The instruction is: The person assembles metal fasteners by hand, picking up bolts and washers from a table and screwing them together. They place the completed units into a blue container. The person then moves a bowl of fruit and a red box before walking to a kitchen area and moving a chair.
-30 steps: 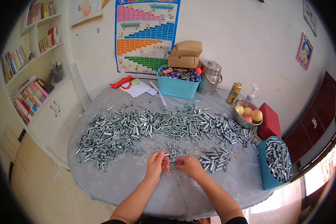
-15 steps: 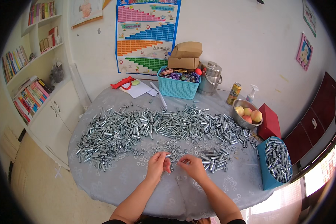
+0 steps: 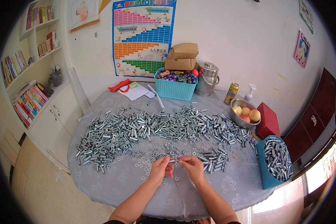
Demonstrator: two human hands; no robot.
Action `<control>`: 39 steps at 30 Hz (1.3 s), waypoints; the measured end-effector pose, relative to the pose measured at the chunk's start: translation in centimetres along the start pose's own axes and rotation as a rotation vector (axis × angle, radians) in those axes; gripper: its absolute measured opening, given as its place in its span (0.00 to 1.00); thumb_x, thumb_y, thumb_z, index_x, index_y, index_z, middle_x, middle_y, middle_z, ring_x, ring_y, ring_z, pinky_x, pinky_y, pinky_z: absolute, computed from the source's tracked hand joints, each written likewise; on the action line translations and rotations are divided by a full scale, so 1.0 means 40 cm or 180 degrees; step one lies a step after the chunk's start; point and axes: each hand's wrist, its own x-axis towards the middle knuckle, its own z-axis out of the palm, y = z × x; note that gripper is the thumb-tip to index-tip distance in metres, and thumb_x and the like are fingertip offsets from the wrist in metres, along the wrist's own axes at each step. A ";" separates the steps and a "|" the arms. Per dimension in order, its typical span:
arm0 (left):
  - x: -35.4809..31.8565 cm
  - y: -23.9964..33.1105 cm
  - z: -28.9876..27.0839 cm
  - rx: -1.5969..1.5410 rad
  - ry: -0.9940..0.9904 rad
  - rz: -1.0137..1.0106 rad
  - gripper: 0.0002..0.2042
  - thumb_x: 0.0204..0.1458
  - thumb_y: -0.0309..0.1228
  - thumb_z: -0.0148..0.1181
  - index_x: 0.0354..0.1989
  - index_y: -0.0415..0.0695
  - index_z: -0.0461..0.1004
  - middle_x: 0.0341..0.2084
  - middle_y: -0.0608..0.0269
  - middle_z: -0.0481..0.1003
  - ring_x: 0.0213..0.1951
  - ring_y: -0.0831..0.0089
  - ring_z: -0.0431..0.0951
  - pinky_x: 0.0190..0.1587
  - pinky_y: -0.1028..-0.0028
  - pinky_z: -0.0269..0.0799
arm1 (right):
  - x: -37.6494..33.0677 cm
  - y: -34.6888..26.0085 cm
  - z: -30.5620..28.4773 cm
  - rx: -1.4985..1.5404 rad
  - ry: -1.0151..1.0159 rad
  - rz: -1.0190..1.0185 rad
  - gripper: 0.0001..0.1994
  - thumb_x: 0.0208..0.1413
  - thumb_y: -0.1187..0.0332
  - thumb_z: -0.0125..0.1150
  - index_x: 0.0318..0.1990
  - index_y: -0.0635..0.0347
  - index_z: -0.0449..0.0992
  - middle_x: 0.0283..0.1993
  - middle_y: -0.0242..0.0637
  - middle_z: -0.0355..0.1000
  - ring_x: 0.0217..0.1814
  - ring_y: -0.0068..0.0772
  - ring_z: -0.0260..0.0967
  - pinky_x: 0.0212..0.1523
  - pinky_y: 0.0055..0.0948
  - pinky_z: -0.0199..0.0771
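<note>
My left hand is closed in a pinch on a short silver expansion bolt, held roughly level above the near middle of the table. Facing it, my right hand pinches thumb and fingers together at the bolt's right end. Whatever small part those fingers grip is too small to make out. Just beyond my hands lie loose washers and nuts. A small heap of metal sleeves and bolts rests to the right of my right hand. Behind, a long heap of similar bolts and sleeves spreads across the table.
At the right edge stands a blue bin full of metal bolts. Farther back are a steel bowl of fruit, a red box, a drink can, a spray bottle, a metal canister and a turquoise basket.
My right hand has moved left and a little up, its fingertips now meeting the bolt in my left hand. The view has shifted slightly.
</note>
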 end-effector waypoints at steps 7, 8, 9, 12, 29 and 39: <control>-0.002 -0.002 0.006 -0.0190 -0.0062 -0.0101 0.13 0.60 0.36 0.44 0.41 0.38 0.69 0.20 0.63 0.70 0.19 0.76 0.68 0.19 0.74 0.68 | -0.007 0.010 0.003 0.0050 -0.0134 -0.0262 0.06 0.48 0.81 0.61 0.35 0.65 0.74 0.39 0.36 0.74 0.42 0.23 0.70 0.45 0.21 0.71; -0.001 -0.003 0.005 -0.0214 -0.0074 -0.0111 0.13 0.60 0.36 0.44 0.41 0.38 0.69 0.20 0.63 0.70 0.19 0.76 0.68 0.19 0.74 0.68 | -0.009 0.012 0.003 -0.0135 -0.0114 -0.0308 0.06 0.49 0.80 0.61 0.36 0.65 0.74 0.39 0.36 0.74 0.42 0.23 0.70 0.45 0.21 0.71; -0.001 -0.005 0.003 -0.0261 -0.0073 -0.0127 0.13 0.60 0.36 0.44 0.41 0.38 0.69 0.20 0.63 0.70 0.19 0.76 0.68 0.19 0.74 0.68 | -0.009 0.014 0.003 -0.0320 -0.0098 -0.0353 0.06 0.49 0.80 0.61 0.36 0.65 0.75 0.39 0.36 0.74 0.42 0.24 0.70 0.45 0.21 0.70; 0.001 -0.006 -0.002 -0.0381 -0.0091 -0.0169 0.13 0.61 0.37 0.44 0.41 0.39 0.68 0.20 0.64 0.70 0.19 0.76 0.68 0.19 0.74 0.68 | -0.022 -0.013 0.011 -0.1136 -0.0029 -0.0496 0.08 0.49 0.78 0.61 0.38 0.65 0.76 0.40 0.35 0.74 0.42 0.22 0.70 0.44 0.21 0.70; 0.005 -0.015 -0.008 -0.0405 -0.0457 -0.0483 0.12 0.61 0.38 0.42 0.40 0.41 0.65 0.19 0.64 0.68 0.18 0.77 0.66 0.19 0.74 0.66 | -0.007 0.000 -0.016 -0.0912 -0.0343 -0.0484 0.10 0.48 0.75 0.62 0.41 0.60 0.77 0.46 0.33 0.70 0.45 0.23 0.66 0.45 0.21 0.66; 0.002 -0.003 -0.008 -0.0769 -0.0448 -0.0430 0.11 0.60 0.39 0.42 0.43 0.46 0.65 0.17 0.68 0.62 0.17 0.79 0.60 0.19 0.74 0.60 | 0.006 -0.040 -0.066 -0.2932 -0.0126 -0.1504 0.08 0.43 0.70 0.64 0.34 0.56 0.79 0.35 0.34 0.73 0.35 0.36 0.68 0.38 0.32 0.66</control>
